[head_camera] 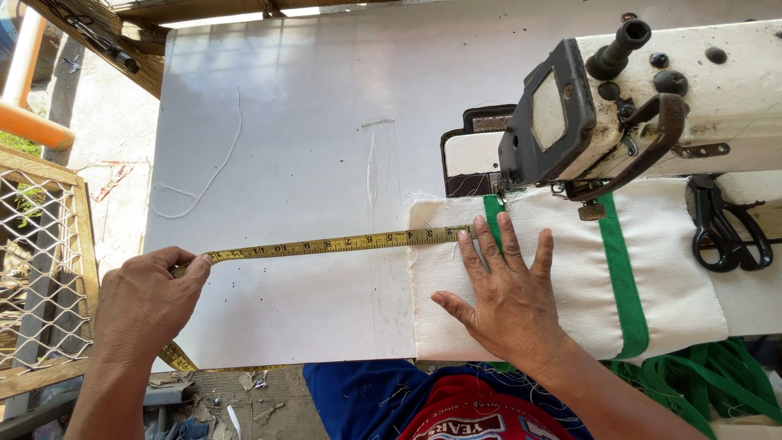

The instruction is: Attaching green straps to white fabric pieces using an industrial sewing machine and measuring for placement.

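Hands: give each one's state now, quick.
Left hand: closed, pinching the yellow measuring tape.
Right hand: open, fingers spread flat on the cream fabric, pinning the tape's end.

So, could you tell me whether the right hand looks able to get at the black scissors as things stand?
Probably yes. The right hand lies flat on the cream cloth, pinning the tape measure. The black scissors lie beyond the green strip, nothing between, though lifting would free the tape.

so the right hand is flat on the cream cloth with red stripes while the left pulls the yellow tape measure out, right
Not quite: the stripes are green, not red, as the head view shows. The right hand does lie flat on the cream cloth while the left hand holds the yellow tape measure.
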